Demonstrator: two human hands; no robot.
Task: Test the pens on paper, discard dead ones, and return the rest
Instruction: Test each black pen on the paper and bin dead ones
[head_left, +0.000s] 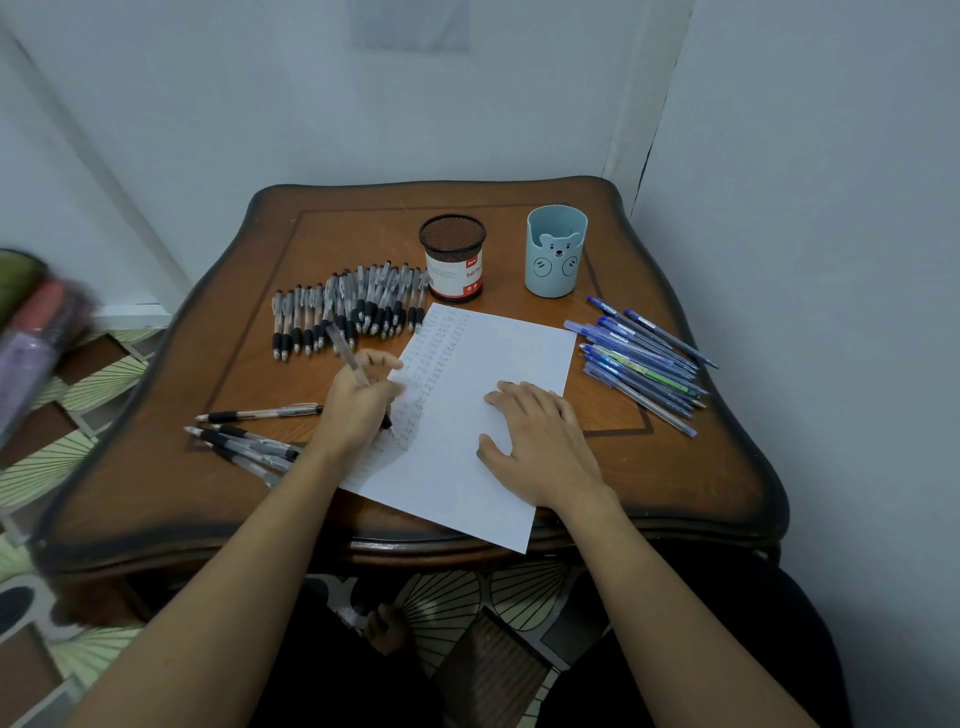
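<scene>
The left hand (358, 410) has its fingers curled round a clear, black-gripped pen (345, 353), tip on the tally-marked white paper sheet (498, 353). The right hand (540, 447) presses it, fingers flat.

Wooden table (701, 467): brown top, dark worn scalloped rim, a thin dark inlaid line running parallel to its edges; it stands in a corner of pale walls (805, 156). A dark crack (645, 156) runs down the wall above the table's far right corner. Beyond the left edge, floor (104, 374) with green fan pattern and brown squares; a blurred purple-red-green object (31, 332) there, unidentifiable.
</scene>
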